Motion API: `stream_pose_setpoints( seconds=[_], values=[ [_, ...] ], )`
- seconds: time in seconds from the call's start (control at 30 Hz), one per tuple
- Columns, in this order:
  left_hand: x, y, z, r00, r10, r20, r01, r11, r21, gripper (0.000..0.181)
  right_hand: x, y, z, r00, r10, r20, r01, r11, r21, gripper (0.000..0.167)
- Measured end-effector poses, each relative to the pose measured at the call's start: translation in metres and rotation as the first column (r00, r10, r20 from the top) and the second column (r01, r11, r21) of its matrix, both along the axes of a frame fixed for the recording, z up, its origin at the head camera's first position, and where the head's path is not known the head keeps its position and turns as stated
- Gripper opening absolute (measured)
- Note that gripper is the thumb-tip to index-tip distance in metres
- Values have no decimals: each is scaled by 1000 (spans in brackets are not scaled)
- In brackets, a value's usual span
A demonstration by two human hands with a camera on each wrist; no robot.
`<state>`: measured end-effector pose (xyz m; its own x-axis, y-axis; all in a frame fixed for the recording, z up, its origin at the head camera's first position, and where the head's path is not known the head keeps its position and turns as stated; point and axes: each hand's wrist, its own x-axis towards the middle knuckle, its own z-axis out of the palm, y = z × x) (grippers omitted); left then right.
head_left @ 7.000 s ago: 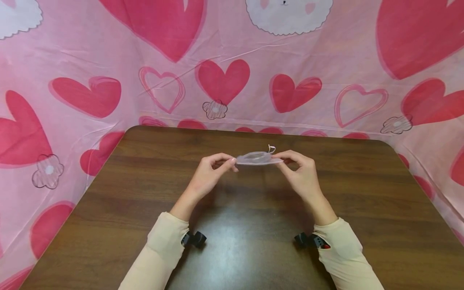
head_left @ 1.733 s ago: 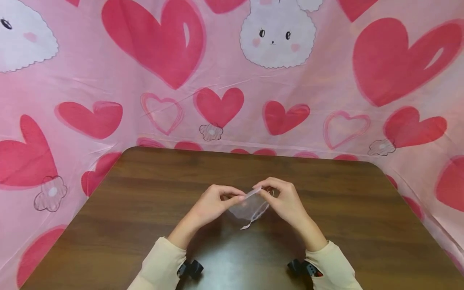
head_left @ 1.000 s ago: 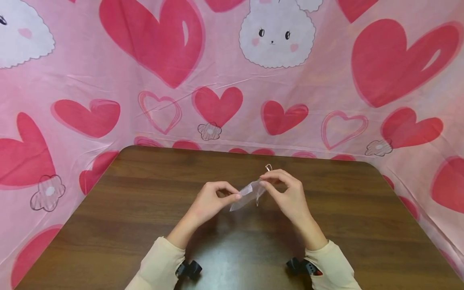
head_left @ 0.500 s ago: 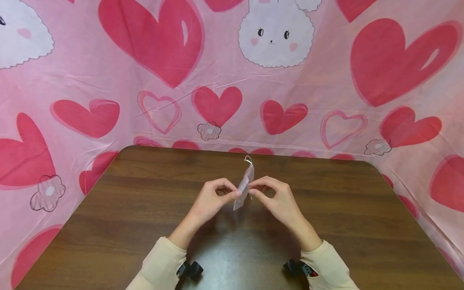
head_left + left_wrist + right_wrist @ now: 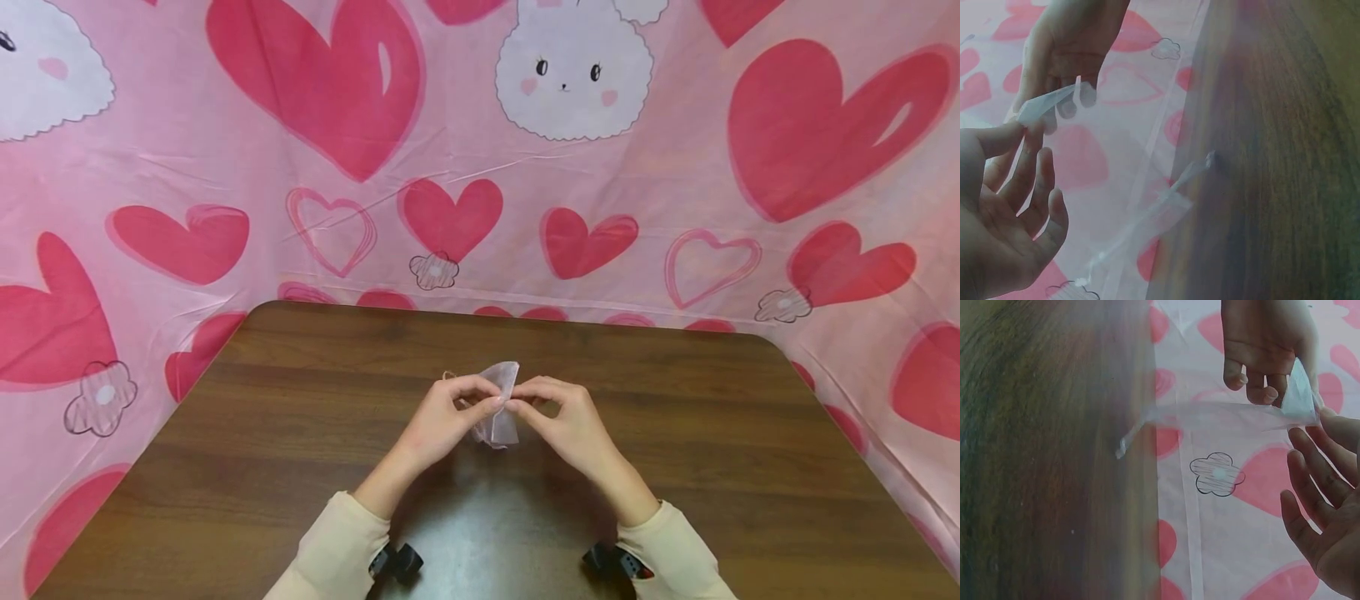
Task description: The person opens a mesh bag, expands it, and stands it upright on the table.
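A sheer, whitish drawstring pouch (image 5: 504, 428) is held up above the middle of the table. My left hand (image 5: 437, 421) pinches its edge between thumb and index finger. Opposite it, my right hand (image 5: 564, 417) pinches the same edge, the fingertips of both hands nearly meeting. In the left wrist view the pouch's translucent body (image 5: 1141, 228) hangs away from the hands, with a cord at its end. From the right wrist, the pouch (image 5: 1216, 415) stretches out sideways, its far end narrow. Part of the cord sticks out behind my left hand in the head view.
A brown wooden table (image 5: 300, 450) with rounded far corners lies beneath both hands. Pink cloth (image 5: 600, 175) printed with hearts hangs behind it and along both sides. A small black camera (image 5: 405, 563) is strapped at each wrist.
The pouch has been turned between my hands; its cord loop, earlier at the far side, now lies behind my left hand. The right hand has moved left, closer to the left hand.
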<state>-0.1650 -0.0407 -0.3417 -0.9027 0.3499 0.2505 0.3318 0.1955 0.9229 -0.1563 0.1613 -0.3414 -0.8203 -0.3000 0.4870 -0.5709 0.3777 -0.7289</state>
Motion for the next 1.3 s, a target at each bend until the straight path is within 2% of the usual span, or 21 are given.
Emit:
stream_pose_setpoints(
  seconds=[0.4, 0.7, 0.83, 1.07, 1.3],
  values=[
    [1, 2, 1, 999, 46, -4, -46, 999, -12, 8, -1, -1, -1, 997, -53, -49, 52, 998, -24, 6],
    [1, 3, 1, 994, 89, 65, -91, 996, 24, 10, -1, 1, 2, 989, -136, -54, 135, 990, -32, 8],
    [1, 3, 1, 993, 83, 83, -85, 996, 19, 11, -1, 1, 3, 990, -132, -48, 131, 991, -26, 8],
    [2, 1, 2, 994, 104, 28, -103, 993, -50, 16, 0, 0, 3, 992, -122, -18, 122, 992, -4, 8],
    [2, 0, 4, 991, 125, 39, -124, 992, -18, 10, 0, 0, 2, 993, -118, 29, 119, 993, -12, 10]
  ],
)
